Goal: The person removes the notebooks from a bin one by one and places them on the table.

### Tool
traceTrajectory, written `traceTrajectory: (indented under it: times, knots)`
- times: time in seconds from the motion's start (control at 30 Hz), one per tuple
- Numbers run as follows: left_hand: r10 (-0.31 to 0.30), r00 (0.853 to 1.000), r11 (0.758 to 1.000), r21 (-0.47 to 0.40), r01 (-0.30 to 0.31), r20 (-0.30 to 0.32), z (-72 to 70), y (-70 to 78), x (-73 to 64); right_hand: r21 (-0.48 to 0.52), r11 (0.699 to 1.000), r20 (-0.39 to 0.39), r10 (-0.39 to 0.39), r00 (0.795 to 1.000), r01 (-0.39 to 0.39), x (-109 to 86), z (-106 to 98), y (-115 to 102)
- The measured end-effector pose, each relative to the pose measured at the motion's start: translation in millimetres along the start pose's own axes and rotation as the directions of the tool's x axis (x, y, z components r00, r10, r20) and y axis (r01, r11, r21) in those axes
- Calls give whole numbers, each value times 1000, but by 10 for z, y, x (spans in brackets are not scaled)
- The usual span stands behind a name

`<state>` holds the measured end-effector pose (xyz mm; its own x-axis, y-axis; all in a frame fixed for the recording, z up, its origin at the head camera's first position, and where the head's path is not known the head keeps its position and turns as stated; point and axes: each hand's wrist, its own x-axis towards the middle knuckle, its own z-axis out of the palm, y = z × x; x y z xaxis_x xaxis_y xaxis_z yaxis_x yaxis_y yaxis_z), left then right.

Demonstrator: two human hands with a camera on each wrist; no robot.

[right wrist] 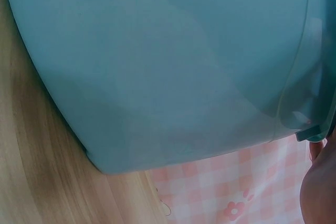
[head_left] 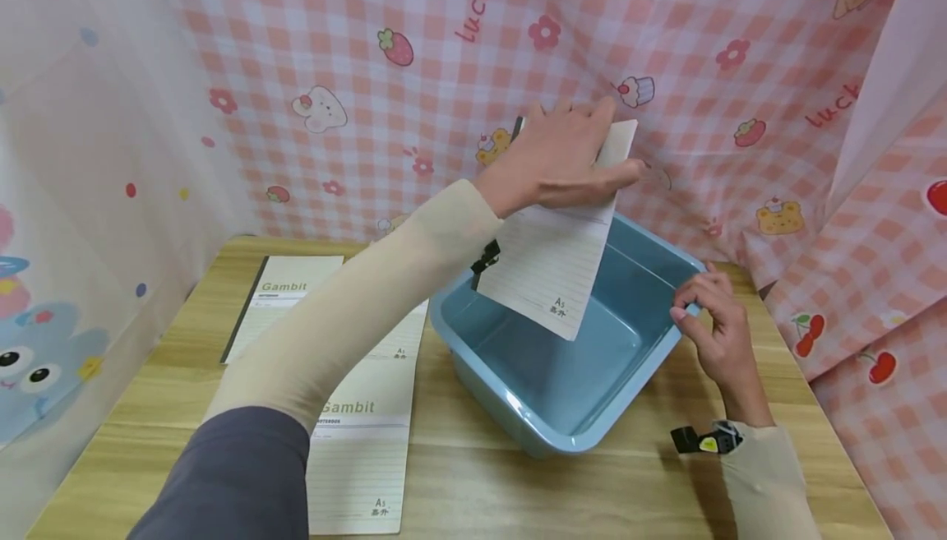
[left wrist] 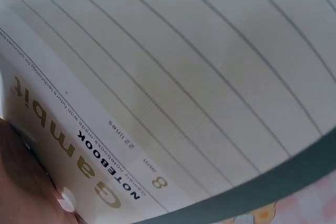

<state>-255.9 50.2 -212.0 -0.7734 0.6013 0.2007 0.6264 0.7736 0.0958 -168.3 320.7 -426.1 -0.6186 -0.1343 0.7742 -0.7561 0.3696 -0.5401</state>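
My left hand (head_left: 565, 154) holds a Gambit notebook (head_left: 551, 269) by its upper part, fingers over the top and thumb toward the right edge. The notebook hangs tilted above the blue plastic basin (head_left: 510, 408), its lower corner over the basin's inside. Close up in the left wrist view, its lined cover (left wrist: 184, 77) fills most of the picture. At the basin's right corner, my right hand (head_left: 718, 334) grips the rim, thumb on the inner side. The basin's outer wall (right wrist: 157, 66) fills the right wrist view.
More Gambit notebooks lie left of the basin: one at the back left (head_left: 284, 277), one nearer the front (head_left: 362, 458), another partly behind my left arm (head_left: 407, 334). A pink checked curtain (head_left: 414, 71) hangs behind the wooden table (head_left: 473, 499).
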Motion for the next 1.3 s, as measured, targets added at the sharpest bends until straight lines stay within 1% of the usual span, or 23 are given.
traceTrajectory:
  times: [0.17,0.27,0.4,0.5,0.57,0.73,0.97,1.03,1.17,1.3]
  knots:
    - [-17,999,1000,1,17,-52,-101,-121,-121,10,1000,-1,1,1000,-1,-16,-3,-2]
    - [-44,997,999,3,45,-70,-143,-207,-202,10,1000,2,4,1000,-4,-12,0,4]
    - [-88,994,996,-9,88,-69,-182,-333,-340,9,1000,-2,6,1000,-6,-11,3,19]
    - [-108,992,994,-24,107,-71,-185,-441,-467,8,1000,-6,7,1000,-7,-18,3,29]
    - [-115,990,993,-31,113,-85,-171,-531,-559,3,1000,-5,7,1000,-7,-15,3,35]
    - [-127,985,992,-36,123,-114,-79,-790,-812,0,1000,-3,8,1000,-8,-6,5,38]
    - [-176,980,984,-19,175,-89,95,-1123,-1184,4,1000,-10,-2,1000,2,-3,3,21]
    - [-187,978,982,-14,187,-94,144,-1209,-1286,1,1000,-9,-1,1000,1,-2,5,14]
    - [-204,975,978,15,206,-89,248,-1369,-1487,-4,1000,-5,3,1000,-3,3,9,5]
    - [-234,969,970,41,238,-81,375,-1522,-1676,-10,1000,-9,15,1000,-15,-1,12,0]
